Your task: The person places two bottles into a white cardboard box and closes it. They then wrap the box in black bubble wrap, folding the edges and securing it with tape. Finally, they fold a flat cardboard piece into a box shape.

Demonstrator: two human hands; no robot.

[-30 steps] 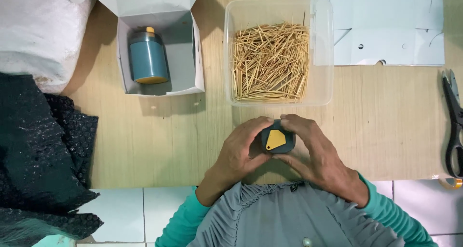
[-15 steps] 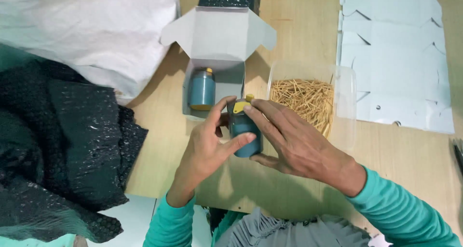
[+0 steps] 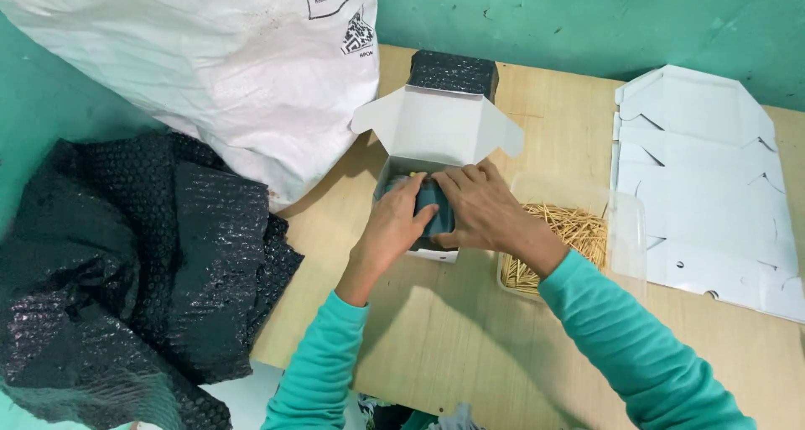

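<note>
1. Your left hand [image 3: 392, 229] and right hand [image 3: 482, 210] were closed around a smooth teal container [image 3: 433, 209], inside the open white cardboard box [image 3: 436, 132].
2. A clear plastic tub [image 3: 625, 229] of thin wooden sticks [image 3: 570, 233] stood just beside it, and crumpled black bubble wrap [image 3: 142, 262] lay to the left.

matt cardboard box [image 3: 436, 132], glossy bubble wrap [image 3: 134, 262]

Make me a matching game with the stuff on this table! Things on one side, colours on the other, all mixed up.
Things:
1. bubble wrap
2. big sack
3. toothpicks
4. sleeves

Colours:
A. pale straw yellow
B. teal green
C. black
D. white

Pairs: 1-C, 2-D, 3-A, 4-B
</note>
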